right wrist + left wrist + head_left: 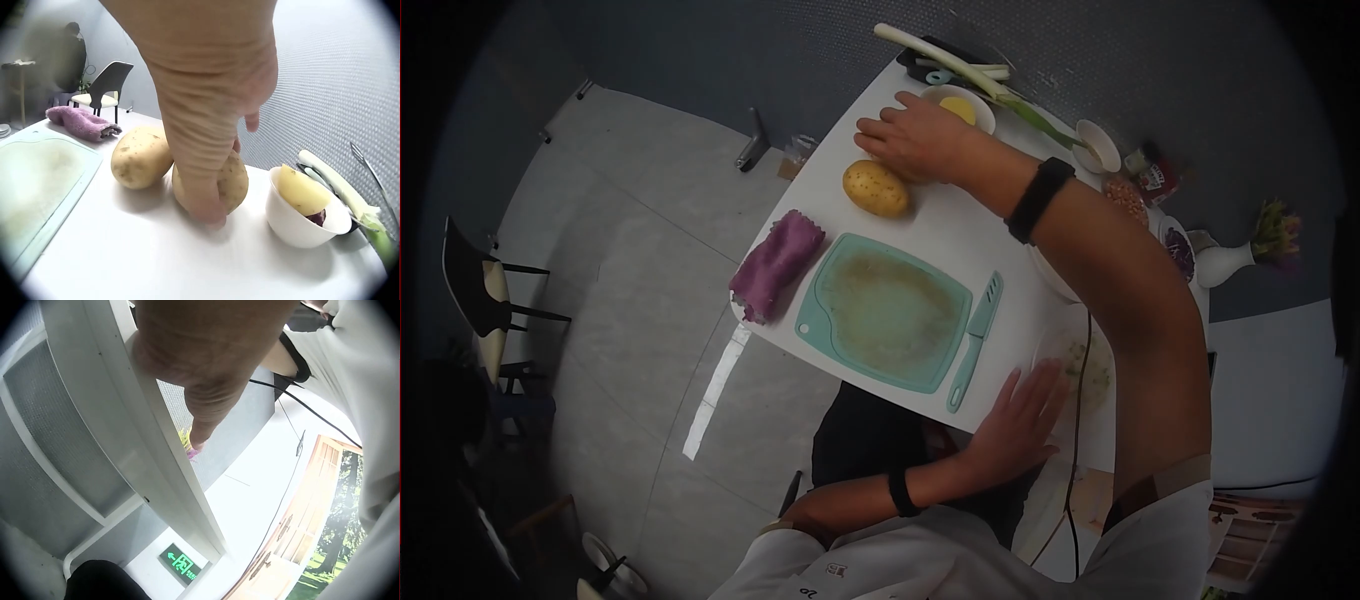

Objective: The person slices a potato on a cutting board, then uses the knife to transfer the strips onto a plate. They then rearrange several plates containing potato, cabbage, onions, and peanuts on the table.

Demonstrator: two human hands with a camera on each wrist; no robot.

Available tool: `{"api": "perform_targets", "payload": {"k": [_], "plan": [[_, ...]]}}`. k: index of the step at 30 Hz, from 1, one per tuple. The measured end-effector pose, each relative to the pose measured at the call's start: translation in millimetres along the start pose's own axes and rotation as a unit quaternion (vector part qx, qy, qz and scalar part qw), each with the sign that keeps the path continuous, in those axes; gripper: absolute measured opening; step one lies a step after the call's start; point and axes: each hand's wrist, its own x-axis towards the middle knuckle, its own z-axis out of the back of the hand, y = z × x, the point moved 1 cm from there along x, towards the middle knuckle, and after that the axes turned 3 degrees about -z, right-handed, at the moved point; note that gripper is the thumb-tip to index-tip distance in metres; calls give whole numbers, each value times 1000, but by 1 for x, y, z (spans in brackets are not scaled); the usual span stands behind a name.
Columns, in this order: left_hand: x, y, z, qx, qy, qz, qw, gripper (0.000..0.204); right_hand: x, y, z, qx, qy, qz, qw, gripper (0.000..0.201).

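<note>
My right hand grips a potato, its thumb down one side in the right wrist view; in the head view the hand hides this potato. Beside it lies another yellow potato. Just past the hand stands a white bowl holding a peeled yellow piece and something dark purple. My left hand rests at the table's near edge with straight fingers, overlapping the rim of a clear bowl with pale chopped bits. The left wrist view shows this hand from below, beside the table edge.
A stained turquoise cutting board lies on the white table, a turquoise knife at its right and a purple towel at its left. A leek lies at the back. A dark cable hangs past the clear bowl.
</note>
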Motion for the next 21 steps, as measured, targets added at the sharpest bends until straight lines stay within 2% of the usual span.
{"api": "perform_targets", "payload": {"k": [3,5,6,8,9,11,13,14,15,17,18,20,21], "plan": [[0,-1,0,-4,0,3,1000,110,-4,-1,8,26,-22,28,999,41],[0,-1,-2,-4,-8,2,1000,108,-4,-1,6,52,-20,30,998,55],[0,-1,-2,-4,-7,2,1000,108,-7,-2,5,53,-20,29,998,55],[1,-1,-2,-1,-6,2,1000,107,-21,-6,13,20,-41,39,998,73],[1,-1,-1,-1,-6,1,1000,107,-30,-10,18,20,-41,38,998,73],[1,-2,0,-3,-2,6,1000,107,-52,-22,31,129,-139,-69,979,86],[1,-2,-1,-6,-1,7,1000,107,-74,-39,29,313,-201,-230,899,71],[1,-2,-1,-6,4,6,1000,107,-81,-46,27,357,-138,-353,854,61],[1,-2,-1,-7,6,3,1000,107,-90,-53,24,392,-72,-469,788,53],[1,-2,-1,0,7,4,1000,106,-106,-72,-31,432,-29,-529,730,37],[1,-2,-1,0,8,2,1000,106,-106,-70,-34,432,-29,-530,729,37],[1,-2,-2,-6,8,5,1000,105,-104,-61,-40,587,41,-605,536,30],[1,-2,-2,-7,10,5,1000,105,-101,-58,-42,588,42,-605,535,30]]}}
